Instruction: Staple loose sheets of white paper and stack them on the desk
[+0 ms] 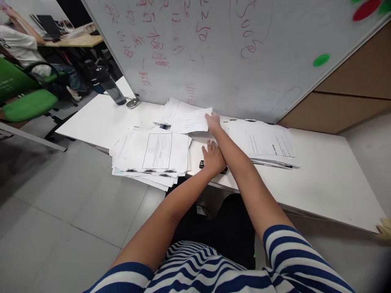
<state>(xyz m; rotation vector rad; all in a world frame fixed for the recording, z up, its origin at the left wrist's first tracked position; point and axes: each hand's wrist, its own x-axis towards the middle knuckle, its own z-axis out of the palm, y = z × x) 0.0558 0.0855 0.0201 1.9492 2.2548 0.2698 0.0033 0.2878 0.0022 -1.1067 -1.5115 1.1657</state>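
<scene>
The paper pile [157, 151] on the left juts over the near edge of the white table [330, 175], which runs on right past another stack [259, 138]. Red handwriting on the whiteboard [226, 77] includes "500". Between them, the right hand [214, 123] pinches a sheet [192, 119]; the left hand [214, 158], fingers spread, covers part of a black object [202, 164].

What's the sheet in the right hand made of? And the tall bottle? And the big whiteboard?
The sheet in the right hand looks like thin, matte paper: it bends and has faint lines. The bottle seems smooth, tinted plastic, because it looks partly see-through, but glass is possible. The whiteboard is smooth white, perhaps coated metal: a green disc sits there like a magnet.
</scene>
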